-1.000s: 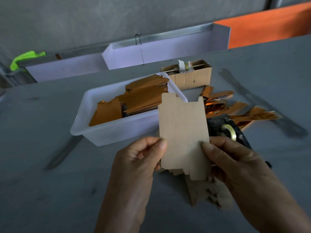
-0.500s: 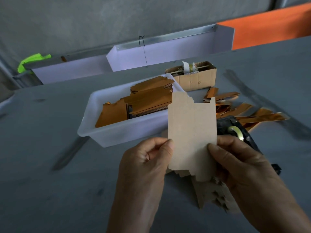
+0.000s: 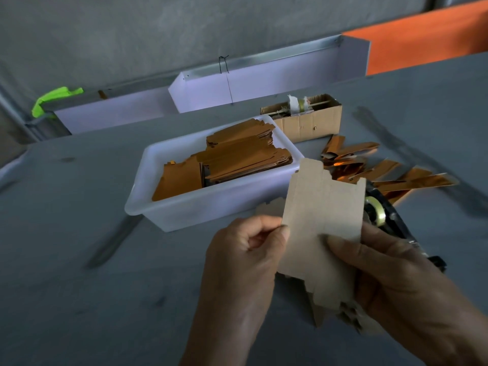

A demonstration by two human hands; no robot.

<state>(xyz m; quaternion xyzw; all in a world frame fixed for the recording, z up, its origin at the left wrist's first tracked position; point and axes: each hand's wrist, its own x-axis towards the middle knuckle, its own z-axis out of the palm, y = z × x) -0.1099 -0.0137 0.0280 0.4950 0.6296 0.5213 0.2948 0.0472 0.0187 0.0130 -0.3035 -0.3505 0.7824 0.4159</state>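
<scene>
A flat brown die-cut cardboard blank [image 3: 323, 215] stands upright in front of me, tilted a little to the right. My left hand [image 3: 245, 257] pinches its left edge between thumb and fingers. My right hand [image 3: 383, 276] grips its right side, thumb on the front face. Under the hands lies a small stack of similar brown blanks [image 3: 351, 317] on the grey table. A white plastic tub [image 3: 200, 210] behind holds several stacked gold-brown blanks [image 3: 245, 159].
A black tape dispenser [image 3: 380, 212] sits just right of the held blank. Folded shiny gold pieces [image 3: 383, 173] lie scattered beyond it. An open cardboard box [image 3: 311, 122] stands behind the tub. White trays [image 3: 264, 83] line the table's far edge.
The blank has tilted to the right and my right thumb has slid further onto its face. The view has shifted, so everything sits further right in frame.
</scene>
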